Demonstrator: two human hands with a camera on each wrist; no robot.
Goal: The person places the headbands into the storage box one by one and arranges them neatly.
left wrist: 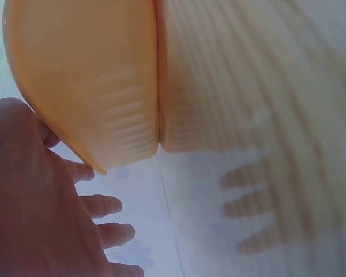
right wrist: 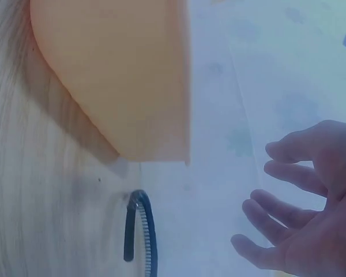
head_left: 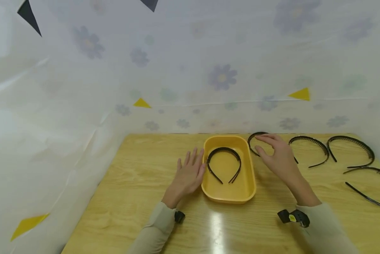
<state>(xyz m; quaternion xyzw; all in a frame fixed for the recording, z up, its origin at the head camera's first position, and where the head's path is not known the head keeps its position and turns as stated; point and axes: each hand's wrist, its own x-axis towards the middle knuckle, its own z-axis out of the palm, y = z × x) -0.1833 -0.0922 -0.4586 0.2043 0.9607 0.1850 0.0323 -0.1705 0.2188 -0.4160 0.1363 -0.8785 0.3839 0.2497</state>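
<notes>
A yellow plastic basin (head_left: 229, 198) stands on the wooden table, with black toothed headbands (head_left: 223, 149) lying in it, ends toward me; at the right side two tips overlap. My left hand (head_left: 186, 178) lies along the basin's left rim with fingers extended; the left wrist view shows the fingertips at the rim. To the right of the basin, my right hand (head_left: 280, 158) hovers over another black headband (head_left: 249, 141), thumb and fingers spread apart with nothing between them. Part of that headband is hidden behind the hand. The right wrist view has this headband (right wrist: 150, 231) below the basin wall.
Further right on the table (head_left: 139, 176) lie a headband (head_left: 310, 138), a second headband (head_left: 352, 137) at the back and a third headband (head_left: 366, 198) by the right edge. A pale flowered sheet (head_left: 183, 70) hangs behind the table and along its left side.
</notes>
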